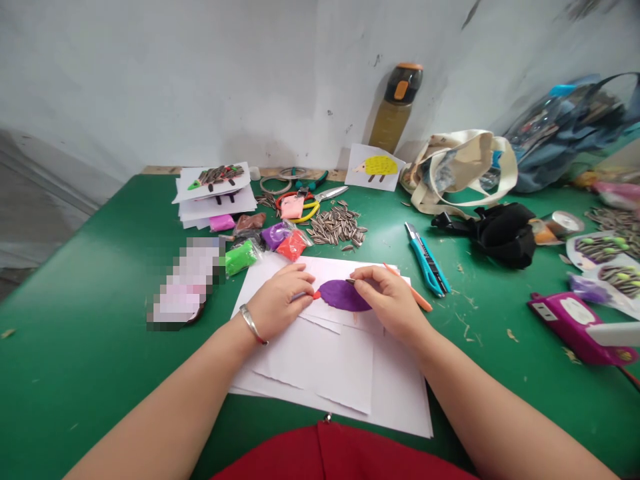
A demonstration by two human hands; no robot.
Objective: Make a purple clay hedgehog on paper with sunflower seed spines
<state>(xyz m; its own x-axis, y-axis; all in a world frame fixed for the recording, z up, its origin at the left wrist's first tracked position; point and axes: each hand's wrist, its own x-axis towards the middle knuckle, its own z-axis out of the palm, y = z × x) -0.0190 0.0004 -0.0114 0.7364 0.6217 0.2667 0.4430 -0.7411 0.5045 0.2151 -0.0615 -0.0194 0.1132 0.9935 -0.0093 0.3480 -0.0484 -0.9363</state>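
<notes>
A flat purple clay oval (pixel 341 297) lies on white paper (pixel 330 367), with a small red clay tip (pixel 317 295) at its left end. My right hand (pixel 387 297) is over the oval's right side, pinching a dark sunflower seed (pixel 351 281) between thumb and fingers just above the clay. Resting on the paper to the left, my left hand (pixel 277 300) has its fingers loosely stretched, tips close to the red piece. Beyond the paper sits a pile of sunflower seeds (pixel 340 225). An orange stick-like tool (pixel 420 298) lies partly behind my right hand.
A blue box cutter (pixel 427 260) lies to the right. Bagged green clay (pixel 241 259) and red clay (pixel 293 245) sit behind the paper, near scissors (pixel 330 193). Finished pictures (pixel 215 179), a bottle (pixel 397 110), a cloth bag (pixel 460 167) and a magenta device (pixel 575 327) surround the workspace.
</notes>
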